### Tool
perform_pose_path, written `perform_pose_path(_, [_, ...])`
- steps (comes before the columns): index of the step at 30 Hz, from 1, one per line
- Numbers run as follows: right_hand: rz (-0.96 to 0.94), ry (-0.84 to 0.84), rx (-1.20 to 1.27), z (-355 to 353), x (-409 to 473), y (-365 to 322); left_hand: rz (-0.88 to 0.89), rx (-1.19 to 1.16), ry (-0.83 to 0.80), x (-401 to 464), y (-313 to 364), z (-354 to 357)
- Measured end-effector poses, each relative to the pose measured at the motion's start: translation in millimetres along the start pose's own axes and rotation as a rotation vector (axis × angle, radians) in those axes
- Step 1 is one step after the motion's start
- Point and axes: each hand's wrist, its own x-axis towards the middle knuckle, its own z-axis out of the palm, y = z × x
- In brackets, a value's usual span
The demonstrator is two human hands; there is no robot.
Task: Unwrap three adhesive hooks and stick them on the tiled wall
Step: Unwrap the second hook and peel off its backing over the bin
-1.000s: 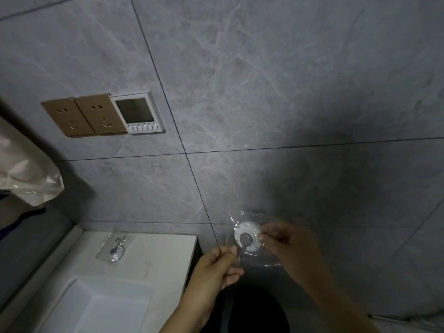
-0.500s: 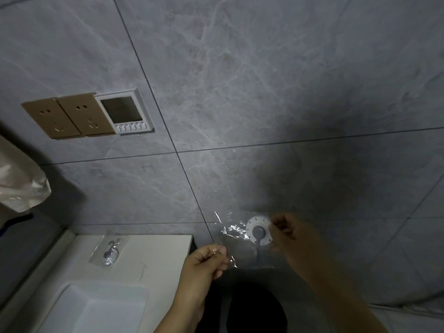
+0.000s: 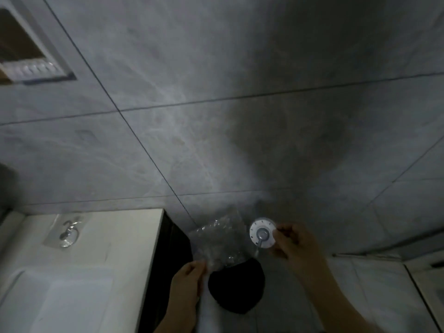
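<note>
Grey marble-veined tile forms the tiled wall (image 3: 240, 80), the largest element and the landmark to which all positions refer; dark grout lines cross it. Below the wall's lower left lies the white countertop (image 3: 115, 236), on which a second hook (image 3: 68, 233) rests inside its clear packet, well apart from both hands. At the wall's upper left edge a white framed panel (image 3: 31, 61) is partly cut off. Low against the wall, right of centre, the right hand (image 3: 294, 241) pinches the rim of the adhesive hook (image 3: 262, 233), a white disc with a grey metal hook at its middle; the disc's flat face is turned toward the camera, and the hook's shank points downward. Just left of it, apart from the disc, the left hand (image 3: 189, 275) pinches the lower edge of the crumpled clear wrapper (image 3: 221, 239), now empty of the hook. The right hand is the nearer to the hook and already carries it in front of the wall; judged from this, pressing the disc flat onto the tile falls to that hand. Whether any backing film remains cannot be told.
</note>
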Motion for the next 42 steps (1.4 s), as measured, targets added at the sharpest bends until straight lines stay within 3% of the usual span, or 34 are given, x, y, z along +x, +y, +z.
perform_pose_path(4, [0.122,-0.001,-0.035,-4,13,57,-0.198,0.009,0.049,36,-61,10])
perform_pose_path(10, [0.233,0.019,-0.119,-5,39,138,-0.245,0.045,0.189,90,-130,25])
perform_pose_path(19, [0.289,-0.018,-0.184,4,94,255,-0.406,0.141,0.111,194,-246,37])
perform_pose_path(23, [0.311,-0.031,-0.207,9,116,300,-0.456,0.070,0.168,239,-291,41])
perform_pose_path(27, [0.348,-0.043,-0.230,15,137,344,-0.477,-0.013,0.115,288,-326,46])
perform_pose_path(40, [0.416,-0.042,-0.194,13,173,429,-0.509,-0.130,0.181,404,-425,87])
perform_pose_path(42, [0.408,-0.040,-0.185,14,175,434,-0.595,-0.153,0.162,414,-434,86])
